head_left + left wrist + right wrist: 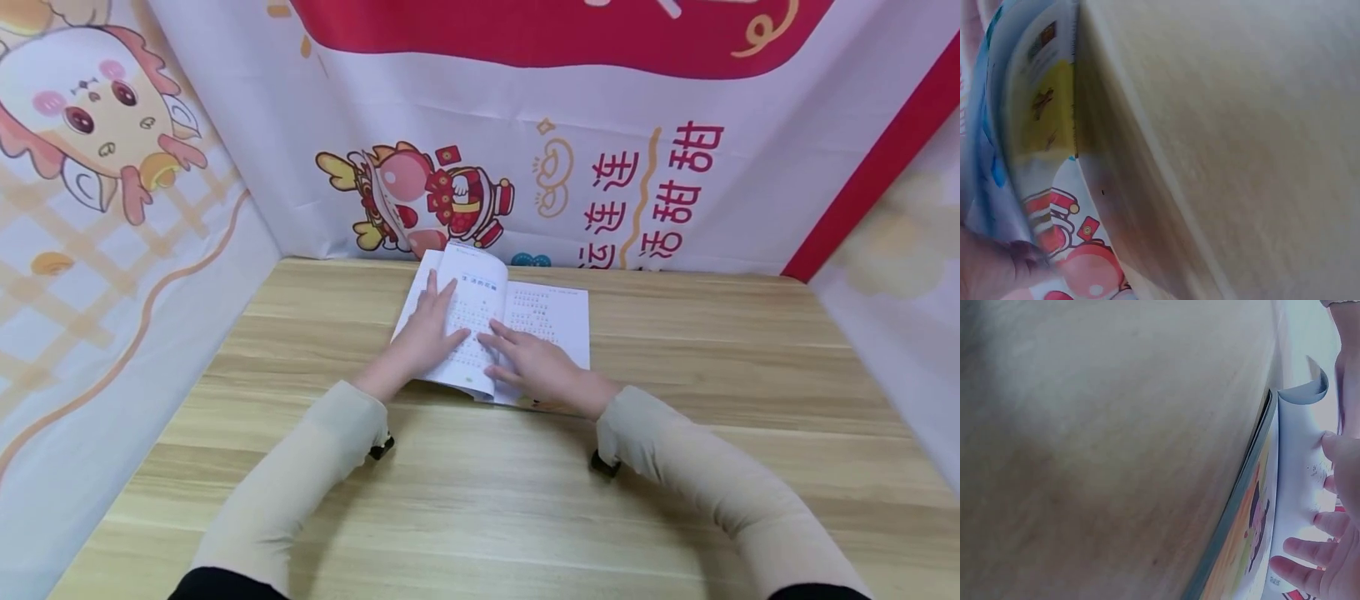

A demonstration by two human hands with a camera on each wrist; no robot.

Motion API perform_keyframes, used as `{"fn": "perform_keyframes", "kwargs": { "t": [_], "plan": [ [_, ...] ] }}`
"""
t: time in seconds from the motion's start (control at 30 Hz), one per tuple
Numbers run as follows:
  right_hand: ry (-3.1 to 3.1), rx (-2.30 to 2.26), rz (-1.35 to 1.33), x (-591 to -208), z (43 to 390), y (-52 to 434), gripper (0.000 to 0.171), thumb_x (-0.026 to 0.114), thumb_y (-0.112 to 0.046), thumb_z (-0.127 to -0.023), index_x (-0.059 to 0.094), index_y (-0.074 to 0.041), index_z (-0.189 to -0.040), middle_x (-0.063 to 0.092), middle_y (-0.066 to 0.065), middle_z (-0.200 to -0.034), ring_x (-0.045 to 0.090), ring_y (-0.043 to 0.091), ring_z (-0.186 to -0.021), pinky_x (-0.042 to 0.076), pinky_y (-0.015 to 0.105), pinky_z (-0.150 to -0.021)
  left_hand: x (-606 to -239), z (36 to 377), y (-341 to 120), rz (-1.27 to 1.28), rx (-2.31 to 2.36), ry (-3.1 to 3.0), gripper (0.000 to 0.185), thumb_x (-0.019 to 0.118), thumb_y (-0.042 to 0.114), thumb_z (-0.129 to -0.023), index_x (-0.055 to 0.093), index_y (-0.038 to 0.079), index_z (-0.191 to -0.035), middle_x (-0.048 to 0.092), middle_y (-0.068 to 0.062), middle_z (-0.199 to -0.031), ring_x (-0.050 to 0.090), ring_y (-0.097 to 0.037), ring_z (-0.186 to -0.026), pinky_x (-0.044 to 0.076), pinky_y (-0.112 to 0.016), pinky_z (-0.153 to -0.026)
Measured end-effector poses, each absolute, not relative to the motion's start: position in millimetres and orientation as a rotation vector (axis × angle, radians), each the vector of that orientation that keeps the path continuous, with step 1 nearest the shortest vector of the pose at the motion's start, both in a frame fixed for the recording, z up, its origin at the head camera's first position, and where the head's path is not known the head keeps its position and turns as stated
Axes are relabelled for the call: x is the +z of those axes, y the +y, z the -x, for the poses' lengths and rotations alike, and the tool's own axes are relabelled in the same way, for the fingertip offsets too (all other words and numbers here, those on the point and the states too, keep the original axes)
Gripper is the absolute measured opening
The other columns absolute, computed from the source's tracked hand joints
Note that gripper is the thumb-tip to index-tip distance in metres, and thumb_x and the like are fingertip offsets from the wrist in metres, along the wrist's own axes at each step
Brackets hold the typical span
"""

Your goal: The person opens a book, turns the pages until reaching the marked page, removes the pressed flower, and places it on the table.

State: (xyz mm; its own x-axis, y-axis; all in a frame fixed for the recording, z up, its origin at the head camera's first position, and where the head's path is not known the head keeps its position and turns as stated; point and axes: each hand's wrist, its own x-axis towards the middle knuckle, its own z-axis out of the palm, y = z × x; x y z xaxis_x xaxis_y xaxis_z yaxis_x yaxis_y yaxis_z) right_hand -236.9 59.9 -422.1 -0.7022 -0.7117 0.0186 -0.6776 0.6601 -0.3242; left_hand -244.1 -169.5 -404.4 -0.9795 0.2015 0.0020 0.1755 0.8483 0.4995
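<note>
An open book point(551, 312) with printed text lies toward the back of the wooden table, its left-side pages lifted and curved. My left hand point(427, 329) rests on the left page, fingers spread and pointing away from me. Near the book's middle fold, the fairly straight fingers of my right hand point(540, 362) reach leftward over the left page, while its palm is above the right page. The right wrist view catches a colourful picture point(1257, 525) on the lower right page and a leaf curling up. At lower left in the left wrist view shows part of the left hand point(997, 269).
The wood-grain table point(480, 500) extends in front of the book and to both sides. Behind it hangs a printed cloth point(285, 125) with a cartoon figure and red characters; another patterned cloth point(187, 275) borders the left side. Small black devices point(606, 464) sit under both wrists.
</note>
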Motion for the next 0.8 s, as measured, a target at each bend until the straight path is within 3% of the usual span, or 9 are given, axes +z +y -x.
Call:
{"fn": "perform_keyframes", "kwargs": {
  "t": [0.13, 0.3, 0.5, 0.8],
  "plan": [
    [2.759, -0.467, 1.148, -424, 236, 59, 0.064, 0.054, -0.046, -0.106, 0.037, -0.018, -0.16, 0.02, 0.011, -0.168, 0.043, 0.038, -0.142, 0.041, 0.053, -0.112, -409, 243, -165, -0.344, 0.412, 3.019, 0.071, 0.049, 0.044, -0.107, 0.018, 0.018, -0.166, -0.017, -0.017, -0.169, -0.009, -0.049, -0.152, 0.012, -0.071, -0.117],
    [2.745, -0.462, 1.129, -426, 236, 60, 0.066, 0.054, -0.047, -0.106, 0.034, -0.019, -0.162, 0.017, 0.011, -0.169, 0.042, 0.037, -0.143, 0.041, 0.052, -0.111, -413, 244, -162, -0.367, 0.189, 3.058, 0.064, 0.042, 0.048, -0.108, 0.025, 0.023, -0.165, -0.014, -0.014, -0.17, -0.015, -0.047, -0.151, 0.007, -0.071, -0.117],
    [2.718, -0.466, 1.121, -425, 234, 64, 0.068, 0.054, -0.047, -0.106, 0.03, -0.02, -0.163, 0.013, 0.009, -0.17, 0.04, 0.038, -0.144, 0.039, 0.053, -0.112, -414, 242, -159, -0.465, 0.07, 3.085, 0.062, 0.04, 0.048, -0.109, 0.027, 0.024, -0.164, -0.008, -0.011, -0.171, -0.013, -0.043, -0.153, 0.007, -0.071, -0.117],
    [2.65, -0.469, 1.113, -418, 232, 72, 0.072, 0.053, -0.049, -0.105, 0.023, -0.023, -0.165, 0.007, 0.003, -0.171, 0.033, 0.034, -0.148, 0.033, 0.051, -0.117, -413, 236, -154, -0.786, 0.091, 2.893, 0.061, 0.033, 0.049, -0.11, 0.02, 0.027, -0.166, 0.006, 0.005, -0.171, -0.003, -0.034, -0.156, 0.008, -0.068, -0.118]
  ]
}}
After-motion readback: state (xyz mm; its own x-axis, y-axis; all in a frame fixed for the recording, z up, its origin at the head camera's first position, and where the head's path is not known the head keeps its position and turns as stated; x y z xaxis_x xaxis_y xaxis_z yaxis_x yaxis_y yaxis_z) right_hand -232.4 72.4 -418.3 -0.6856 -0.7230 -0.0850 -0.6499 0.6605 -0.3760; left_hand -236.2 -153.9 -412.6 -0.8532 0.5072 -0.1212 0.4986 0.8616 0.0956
